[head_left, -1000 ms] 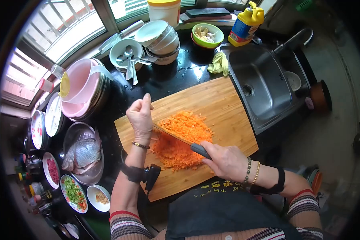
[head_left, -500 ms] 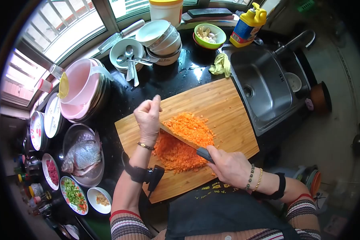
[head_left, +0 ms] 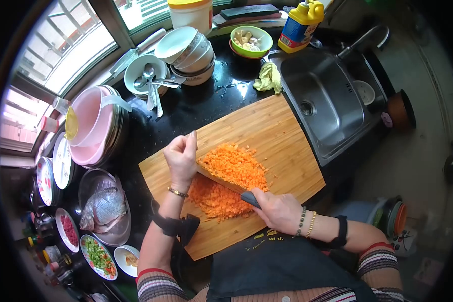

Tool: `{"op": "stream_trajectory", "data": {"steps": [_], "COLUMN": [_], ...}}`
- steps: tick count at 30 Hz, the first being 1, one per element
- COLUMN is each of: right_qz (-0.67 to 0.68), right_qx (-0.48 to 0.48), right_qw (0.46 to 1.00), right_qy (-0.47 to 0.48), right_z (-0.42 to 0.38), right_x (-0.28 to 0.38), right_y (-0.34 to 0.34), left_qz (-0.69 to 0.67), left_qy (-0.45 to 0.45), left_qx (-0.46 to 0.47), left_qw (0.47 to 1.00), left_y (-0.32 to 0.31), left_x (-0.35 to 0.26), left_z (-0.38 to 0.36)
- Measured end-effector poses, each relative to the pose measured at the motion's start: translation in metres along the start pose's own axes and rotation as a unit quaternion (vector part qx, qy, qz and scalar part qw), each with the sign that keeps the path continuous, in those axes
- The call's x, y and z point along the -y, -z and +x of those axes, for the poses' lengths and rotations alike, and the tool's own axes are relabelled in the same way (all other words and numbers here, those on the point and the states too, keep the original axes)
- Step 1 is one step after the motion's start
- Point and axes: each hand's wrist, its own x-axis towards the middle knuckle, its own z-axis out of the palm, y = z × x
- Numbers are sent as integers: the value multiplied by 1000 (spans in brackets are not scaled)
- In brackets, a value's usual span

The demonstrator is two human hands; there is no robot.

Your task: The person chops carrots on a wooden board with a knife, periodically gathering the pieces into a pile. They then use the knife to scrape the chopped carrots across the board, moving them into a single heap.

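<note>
Silvery fish in oval dish, orange bits around the knife

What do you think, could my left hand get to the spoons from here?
Probably yes: only the cutting board's edge and open counter seem to lie between your left hand and the spoons, whose handles stick out over their bowl's rim.

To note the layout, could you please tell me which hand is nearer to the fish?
Left. The left hand is over the side of the cutting board towards the fish; the right hand, on the knife handle, is farther across the board.
</note>
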Motion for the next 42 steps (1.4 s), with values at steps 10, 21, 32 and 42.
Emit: {"op": "stream_trajectory", "data": {"steps": [10,21,32,42], "right_qz": [1,2,1,15], "right_qx": [-13,3,-14,8], "right_qw": [1000,999,999,999], "right_qy": [22,33,49,44], "right_z": [-3,-2,-1,-1], "right_x": [15,25,18,18], "right_y": [12,22,-2,-32], "left_qz": [-66,-56,-33,-52], "left_qy": [63,35,-4,13], "left_qx": [-32,-51,-64,-74], "left_qw": [995,997,997,996], "left_y": [8,18,24,39], "left_x": [-2,-12,-4,-5], "left_z": [-2,-2,-14,-29]}}
